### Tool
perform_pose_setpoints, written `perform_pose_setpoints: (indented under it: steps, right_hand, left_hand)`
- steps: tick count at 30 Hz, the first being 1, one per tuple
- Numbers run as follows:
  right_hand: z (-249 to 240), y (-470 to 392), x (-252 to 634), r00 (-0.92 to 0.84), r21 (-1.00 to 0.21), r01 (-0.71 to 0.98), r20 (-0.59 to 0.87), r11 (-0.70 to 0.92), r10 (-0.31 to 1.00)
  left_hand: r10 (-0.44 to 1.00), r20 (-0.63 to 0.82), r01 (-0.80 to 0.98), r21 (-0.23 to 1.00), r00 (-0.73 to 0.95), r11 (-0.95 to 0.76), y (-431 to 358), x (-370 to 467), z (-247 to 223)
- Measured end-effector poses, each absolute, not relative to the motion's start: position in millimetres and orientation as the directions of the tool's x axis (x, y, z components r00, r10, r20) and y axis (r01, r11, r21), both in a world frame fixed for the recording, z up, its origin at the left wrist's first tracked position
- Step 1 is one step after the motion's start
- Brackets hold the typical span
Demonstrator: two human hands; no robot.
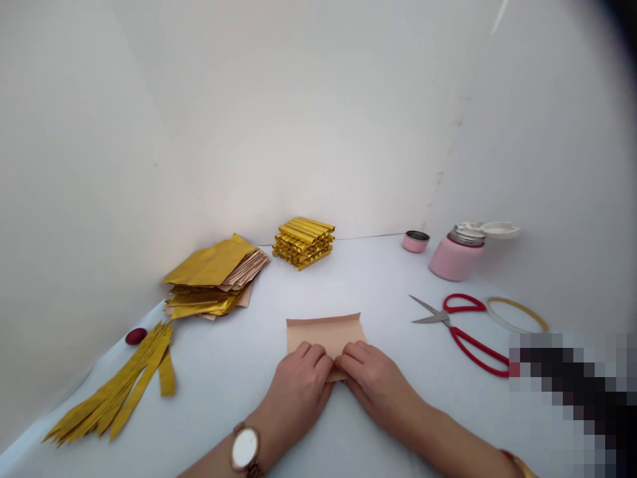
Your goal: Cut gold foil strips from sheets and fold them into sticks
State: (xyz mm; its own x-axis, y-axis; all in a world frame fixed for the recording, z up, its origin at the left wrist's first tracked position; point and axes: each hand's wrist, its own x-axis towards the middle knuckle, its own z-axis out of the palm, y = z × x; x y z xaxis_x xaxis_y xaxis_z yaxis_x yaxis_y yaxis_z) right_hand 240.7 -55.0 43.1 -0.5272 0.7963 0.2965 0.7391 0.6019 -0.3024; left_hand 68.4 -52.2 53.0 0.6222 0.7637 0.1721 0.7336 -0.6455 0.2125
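A tan sheet of paper [326, 332] lies on the white table in front of me, its far edge slightly turned up. My left hand [306, 372] and my right hand [365, 372] meet at its near edge, fingers curled and pinching the paper there. Beneath the fingers, the near edge seems folded or rolled, though most of it is hidden. A watch [245, 448] sits on my left wrist.
Gold paper sheets [209, 262] are stacked at the left, near gold strips [124, 385] and a dark red oval object [136, 336]. Rolled gold tubes [303, 242] stand piled at the back. Rightward are red-handled scissors [448, 320], a tape-like ring [520, 312], a pink bottle [456, 259] and a pink cap [415, 242].
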Motion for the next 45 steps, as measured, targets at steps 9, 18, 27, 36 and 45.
perform_pose_setpoints:
  steps: [9,18,27,36,45]
  right_hand:
    - [48,-50,243,-0.489,-0.325,0.765,0.269,0.557,0.829]
    - [56,-43,277,-0.433,-0.469,0.752,0.178,0.463,0.884]
    - [55,-39,283,-0.389,-0.504,0.765,0.133,0.400,0.912]
    - [54,-37,278,-0.343,-0.495,0.794,0.115,0.353,0.932]
    - [44,-37,278,-0.230,-0.504,0.824,0.120,0.258,0.966]
  left_hand:
    - [0.803,0.205,0.757,0.269,0.559,-0.596,-47,63,52]
    - [0.844,0.159,0.760,0.375,0.512,-0.531,-46,35,60]
    - [0.900,0.134,0.828,0.356,0.414,-0.434,-41,27,57]
    - [0.920,0.097,0.868,0.306,0.379,-0.390,-43,30,57]
    - [0.907,0.254,0.852,0.328,0.337,-0.408,-44,31,54]
